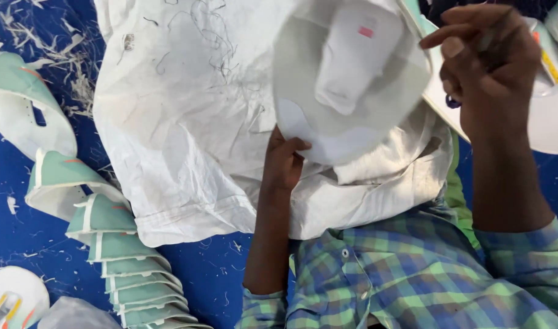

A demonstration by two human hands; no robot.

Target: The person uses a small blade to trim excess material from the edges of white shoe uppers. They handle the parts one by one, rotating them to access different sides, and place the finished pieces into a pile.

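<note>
Covering most of the frame, a blue fabric surface [23, 231] carries everything seen; it is matte and littered with pale thread clippings, thickest toward its top left corner. Next in size, a white woven cloth [181, 122], creased and hemmed along its lower edge, lies across the top middle of the surface, with dark loose threads scattered on it. The person's sleeves are a blue and green checked shirt [413, 280] at the bottom right corner. Along the left edge runs an overlapping row of cut shoe-upper pieces [117, 256], mint green with white backing, curved and stiff-looking, fanned like shingles down to the bottom edge. A white shoe-upper piece [352, 79], smooth, rounded and blurred, is held above the cloth near the top edge; a long tongue-shaped panel with a small pink tag sits at its centre. The left hand [285, 161] grips its lower rim, thumb on top, fingers closed beneath. The right hand [489, 67], near the top right corner, is curled about a thin object I cannot identify; a blue loop shows below the palm.
</note>
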